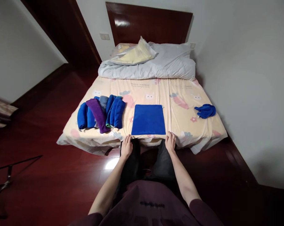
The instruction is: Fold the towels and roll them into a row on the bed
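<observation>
A blue cloth (pixel 148 120) lies flat as a near square at the front of the bed, with a small white tag at its far right corner. My left hand (pixel 127 146) rests just outside its near left corner, over my knee at the bed's edge, fingers stretched forward. Beyond the near right corner, my right hand (pixel 170 142) lies in the same way with its fingers extended. Neither hand holds anything that I can see. To the left are several rolled or folded cloths: blue ones (pixel 118 113), a purple one (pixel 97 115) on top, and a grey one (pixel 103 103).
A crumpled blue cloth (pixel 206 111) sits near the bed's right side. The patterned bedsheet (pixel 146 89) covers the bed. At the head are a folded grey quilt (pixel 175 64) and a yellow pillow (pixel 138 54). A thin black stand (pixel 9 175) is on the floor at left.
</observation>
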`<control>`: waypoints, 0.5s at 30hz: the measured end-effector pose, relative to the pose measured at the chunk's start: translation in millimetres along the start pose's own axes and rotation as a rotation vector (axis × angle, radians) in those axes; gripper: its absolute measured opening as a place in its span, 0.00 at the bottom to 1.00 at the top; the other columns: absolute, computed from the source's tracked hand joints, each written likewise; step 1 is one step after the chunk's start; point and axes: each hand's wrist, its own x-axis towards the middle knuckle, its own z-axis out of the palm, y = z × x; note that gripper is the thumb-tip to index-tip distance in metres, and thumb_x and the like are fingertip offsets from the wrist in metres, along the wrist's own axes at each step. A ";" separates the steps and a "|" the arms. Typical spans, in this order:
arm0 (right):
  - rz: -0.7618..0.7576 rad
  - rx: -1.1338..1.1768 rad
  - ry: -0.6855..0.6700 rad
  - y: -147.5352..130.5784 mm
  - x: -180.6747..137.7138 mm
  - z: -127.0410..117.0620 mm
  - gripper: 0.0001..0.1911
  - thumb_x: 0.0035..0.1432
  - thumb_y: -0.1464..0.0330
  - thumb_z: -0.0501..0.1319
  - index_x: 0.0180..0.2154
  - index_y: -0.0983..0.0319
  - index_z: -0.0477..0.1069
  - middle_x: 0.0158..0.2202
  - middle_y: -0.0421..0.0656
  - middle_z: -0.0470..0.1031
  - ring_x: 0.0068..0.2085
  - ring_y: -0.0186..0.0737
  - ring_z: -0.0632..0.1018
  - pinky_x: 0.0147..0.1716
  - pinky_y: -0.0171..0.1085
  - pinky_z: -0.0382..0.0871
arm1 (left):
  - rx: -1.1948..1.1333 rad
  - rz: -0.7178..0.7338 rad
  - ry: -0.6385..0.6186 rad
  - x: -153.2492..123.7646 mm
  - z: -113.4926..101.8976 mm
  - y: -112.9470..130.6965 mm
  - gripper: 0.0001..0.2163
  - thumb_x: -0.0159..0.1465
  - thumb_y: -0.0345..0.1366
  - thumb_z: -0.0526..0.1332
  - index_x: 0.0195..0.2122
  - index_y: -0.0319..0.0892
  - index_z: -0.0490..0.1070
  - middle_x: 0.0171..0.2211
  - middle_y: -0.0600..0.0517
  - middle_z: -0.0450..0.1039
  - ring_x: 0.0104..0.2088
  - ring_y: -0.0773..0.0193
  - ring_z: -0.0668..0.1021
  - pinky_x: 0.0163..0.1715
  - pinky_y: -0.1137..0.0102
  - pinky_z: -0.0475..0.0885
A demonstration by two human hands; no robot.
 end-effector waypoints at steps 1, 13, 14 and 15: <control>-0.005 0.002 0.000 1.4 1.9 -0.2 0.23 0.73 0.66 0.46 0.61 0.65 0.70 0.56 0.57 0.76 0.61 0.52 0.71 0.61 0.52 0.64 | 0.010 0.013 -0.002 3.2 -1.2 2.6 0.28 0.66 0.28 0.52 0.69 0.40 0.61 0.69 0.39 0.63 0.69 0.46 0.65 0.68 0.47 0.62; -0.116 -0.005 -0.026 -12.6 15.7 0.6 0.18 0.72 0.67 0.51 0.55 0.62 0.74 0.51 0.52 0.79 0.52 0.49 0.75 0.54 0.47 0.63 | -0.042 0.047 0.017 25.6 4.9 1.1 0.26 0.67 0.26 0.52 0.65 0.46 0.67 0.64 0.44 0.69 0.63 0.48 0.70 0.64 0.49 0.67; -0.114 -0.001 -0.030 -12.3 15.7 0.1 0.17 0.72 0.66 0.52 0.55 0.62 0.75 0.51 0.51 0.80 0.52 0.49 0.75 0.54 0.47 0.63 | -0.046 0.054 0.013 27.0 5.9 0.9 0.26 0.66 0.26 0.52 0.65 0.46 0.68 0.64 0.44 0.69 0.62 0.48 0.70 0.63 0.49 0.67; -0.114 0.002 -0.038 -11.7 15.5 -0.3 0.17 0.72 0.66 0.53 0.54 0.62 0.75 0.50 0.51 0.80 0.52 0.49 0.74 0.55 0.47 0.63 | -0.053 0.057 0.013 28.5 6.8 0.7 0.26 0.66 0.26 0.53 0.64 0.46 0.69 0.63 0.44 0.70 0.62 0.48 0.70 0.62 0.50 0.68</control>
